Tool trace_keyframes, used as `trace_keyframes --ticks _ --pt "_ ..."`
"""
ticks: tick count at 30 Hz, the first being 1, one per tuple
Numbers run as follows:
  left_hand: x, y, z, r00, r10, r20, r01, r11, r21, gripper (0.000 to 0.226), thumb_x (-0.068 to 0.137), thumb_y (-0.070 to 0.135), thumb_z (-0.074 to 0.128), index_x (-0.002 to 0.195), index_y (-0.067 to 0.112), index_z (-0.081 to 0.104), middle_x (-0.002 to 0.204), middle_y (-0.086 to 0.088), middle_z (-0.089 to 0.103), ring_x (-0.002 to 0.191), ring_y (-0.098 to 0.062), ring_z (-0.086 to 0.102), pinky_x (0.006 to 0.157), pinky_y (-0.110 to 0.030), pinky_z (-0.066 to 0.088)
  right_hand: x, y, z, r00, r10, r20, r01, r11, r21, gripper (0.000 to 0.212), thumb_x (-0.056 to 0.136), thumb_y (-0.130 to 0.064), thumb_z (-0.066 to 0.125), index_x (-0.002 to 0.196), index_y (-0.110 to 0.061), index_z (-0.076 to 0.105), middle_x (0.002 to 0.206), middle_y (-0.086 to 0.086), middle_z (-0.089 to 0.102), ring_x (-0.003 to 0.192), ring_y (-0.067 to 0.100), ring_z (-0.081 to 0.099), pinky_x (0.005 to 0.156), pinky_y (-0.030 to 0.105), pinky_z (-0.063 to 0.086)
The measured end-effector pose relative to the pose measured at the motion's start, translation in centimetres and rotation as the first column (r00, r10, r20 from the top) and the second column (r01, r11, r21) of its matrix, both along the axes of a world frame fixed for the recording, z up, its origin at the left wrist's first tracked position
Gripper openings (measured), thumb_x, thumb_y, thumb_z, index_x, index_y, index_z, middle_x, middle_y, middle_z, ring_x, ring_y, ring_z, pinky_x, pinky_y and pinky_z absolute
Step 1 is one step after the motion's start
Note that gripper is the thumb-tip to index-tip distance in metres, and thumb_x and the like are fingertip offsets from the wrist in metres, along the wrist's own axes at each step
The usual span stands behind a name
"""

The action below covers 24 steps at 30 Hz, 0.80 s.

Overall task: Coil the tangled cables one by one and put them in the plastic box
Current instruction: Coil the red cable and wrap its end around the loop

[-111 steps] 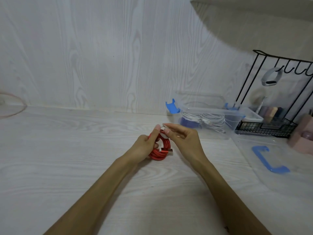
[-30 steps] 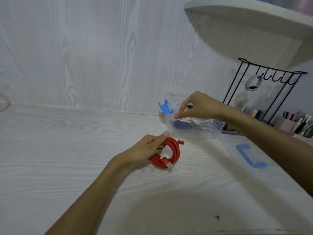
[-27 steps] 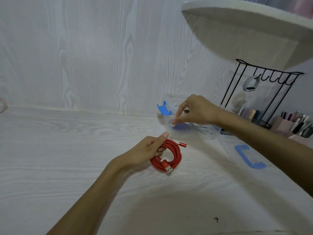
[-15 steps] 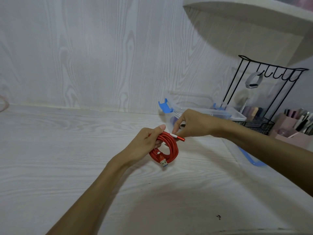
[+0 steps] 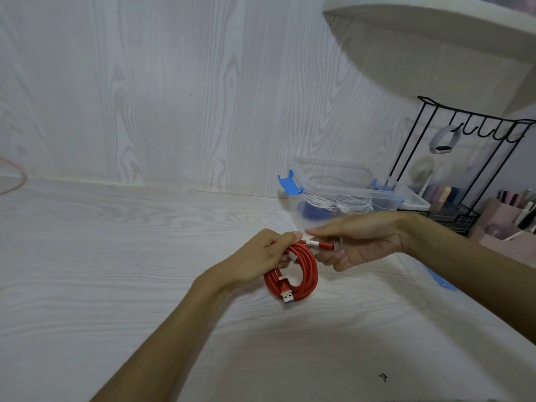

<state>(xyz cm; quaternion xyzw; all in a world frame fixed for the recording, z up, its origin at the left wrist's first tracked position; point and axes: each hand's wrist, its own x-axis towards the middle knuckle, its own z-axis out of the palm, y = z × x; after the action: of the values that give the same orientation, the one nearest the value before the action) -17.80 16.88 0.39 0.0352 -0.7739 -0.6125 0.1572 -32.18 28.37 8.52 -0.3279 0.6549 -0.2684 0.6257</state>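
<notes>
A coiled red cable (image 5: 304,274) hangs above the white wooden desk, its USB plug pointing down at the bottom of the coil. My left hand (image 5: 261,258) grips the top left of the coil. My right hand (image 5: 359,239) pinches the cable's other red plug end at the top right of the coil. Behind my hands stands the clear plastic box (image 5: 356,198) with blue latches; white and blue coiled cables lie inside it.
The box's clear lid with a blue handle (image 5: 441,281) lies on the desk at the right, mostly behind my right arm. A black wire rack (image 5: 470,169) and pink holders stand at the far right. A white shelf (image 5: 435,27) overhangs.
My right hand left the plastic box and came down to the red coil, taking hold of its loose plug end. The left hand kept its hold on the coil.
</notes>
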Motion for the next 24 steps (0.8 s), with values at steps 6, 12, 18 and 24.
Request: trace_keyframes --ticks 6,12,18,24 --pt "0.2 0.2 0.0 0.997 -0.03 0.069 0.03 0.999 -0.012 0.062 0.102 0.024 0.035 0.04 0.028 0.039 0.042 0.013 0.041 0.042 0.0 0.036 0.052 -0.009 0.033 0.2 0.0 -1.4 0.994 0.023 -0.105 -0.026 0.999 -0.025 0.032 0.084 -0.029 0.061 0.054 -0.017 0.058 0.055 -0.005 0.042 0.058 0.005 0.032 0.051 0.013 0.036" --pt "0.7 0.0 0.6 0.981 -0.136 0.139 0.143 0.989 -0.039 0.053 0.094 0.062 0.02 0.058 0.025 0.035 0.058 0.007 0.036 0.056 -0.005 0.035 0.066 -0.011 0.037 0.1 1.0 -3.1 0.956 -0.196 0.216 0.22 0.971 -0.093 0.028 0.08 -0.023 0.059 0.055 -0.012 0.055 0.05 -0.005 0.042 0.044 0.003 0.037 0.052 0.013 0.028" --pt "1.3 0.0 1.0 0.929 -0.345 0.133 0.344 0.939 0.03 0.024 0.08 0.055 0.048 0.072 0.035 0.058 0.07 0.011 0.052 0.064 -0.003 0.046 0.069 -0.017 0.039 -0.7 1.8 -4.2 0.914 -0.274 0.299 0.313 0.945 -0.092 0.023 0.085 -0.019 0.053 0.068 -0.011 0.039 0.05 -0.003 0.043 0.042 0.004 0.036 0.059 0.016 0.024" --pt "1.5 -0.2 1.2 0.905 -0.377 0.198 0.375 0.926 0.048 0.033 0.096 0.033 0.044 0.063 0.025 0.046 0.065 0.012 0.04 0.059 -0.002 0.035 0.064 -0.014 0.036 -0.3 2.0 -4.5 0.925 -0.224 0.307 0.268 0.957 -0.108 0.038 0.049 -0.022 0.093 0.058 -0.009 0.059 0.057 0.0 0.04 0.05 0.005 0.037 0.063 0.02 0.029"
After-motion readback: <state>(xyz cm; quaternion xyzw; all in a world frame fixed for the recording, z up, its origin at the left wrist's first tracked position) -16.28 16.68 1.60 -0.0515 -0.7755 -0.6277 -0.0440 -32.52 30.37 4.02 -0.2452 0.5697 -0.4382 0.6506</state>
